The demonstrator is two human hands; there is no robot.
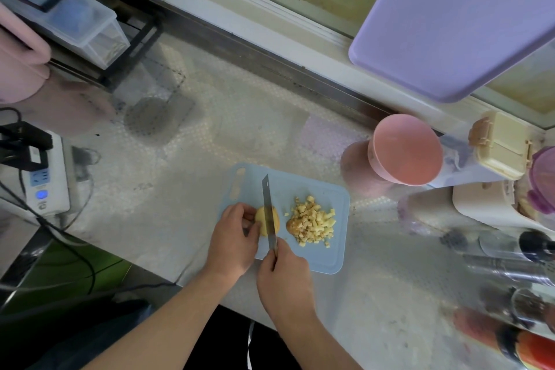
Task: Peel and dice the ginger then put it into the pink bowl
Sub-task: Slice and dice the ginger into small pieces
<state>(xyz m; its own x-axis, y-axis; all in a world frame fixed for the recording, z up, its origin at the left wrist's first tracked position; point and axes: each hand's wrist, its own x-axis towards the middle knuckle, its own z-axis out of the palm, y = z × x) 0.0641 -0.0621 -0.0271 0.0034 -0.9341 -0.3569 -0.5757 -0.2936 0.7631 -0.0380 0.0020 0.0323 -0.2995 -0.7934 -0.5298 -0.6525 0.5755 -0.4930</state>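
power strip [45, 186]: far left on the desk [186, 189], cables trailing off it, not in my way
board: blue cutting board [339, 261] mid-desk, near my edge, handle slot at its left end
left hand [232, 237]: fingers curled, pinching the left side of the ginger piece [262, 221], knuckles toward the blade
ginger: peeled yellow chunk lying on the board's left half, touching my fingertips [250, 218], partly hidden under the knife
knife [268, 213]: blade runs away from me across the chunk; looks to be edge down on it, can't tell how deep it sits
right hand [283, 276]: wrapped tight round the knife handle at the board's near edge, handle itself hidden in my fist
diced pile [313, 224]: small cubes heaped on the board's right half, just beside the chunk, a brownish bit at the pile's left edge
pink bowl [405, 149]: off the board, up and to the right on the desk, well apart from the pile, looks empty from here
purple board [462, 18]: leaning at the window, top right, plus jars and bottles along the right edge
step: dicing, I judge; peel is off, most of it cubed, this chunk left
next: slice the chunk down, turn and crosscut to cubes, walk my left fingers back from the edge, then carry all the cubes to the bowl
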